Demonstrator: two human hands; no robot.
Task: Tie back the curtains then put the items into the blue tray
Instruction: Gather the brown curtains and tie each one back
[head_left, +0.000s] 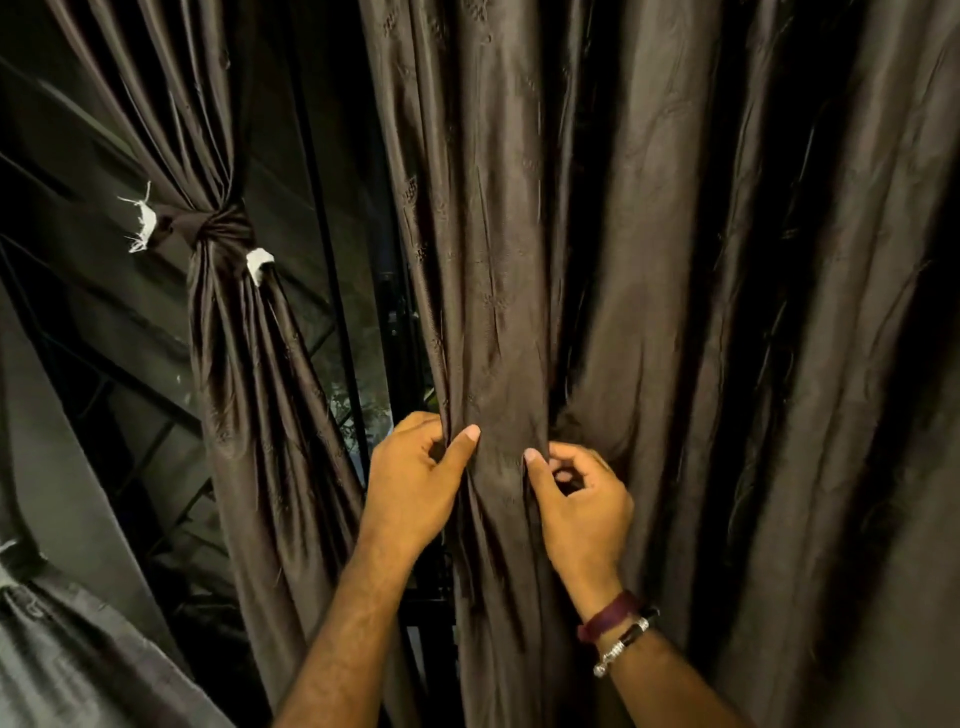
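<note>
The dark brown satin curtain panel (519, 260) hangs loose in the middle of the view, long axis straight up and down, folds running top to bottom. A bunch of it is gathered at about waist of the drape: the left hand (415, 483) is curled round the left edge with the thumb pressed on front, and the right hand (582, 499) pinches the fold just beside it. The fabric looks light, soft and pretty slippery, so it's probably best taken in a full bunch rather than by the edge. Over to the left, a matching brown curtain (234, 338) is already knotted with a brown tie-back (218, 226), in front of a dark window (358, 364).
</note>
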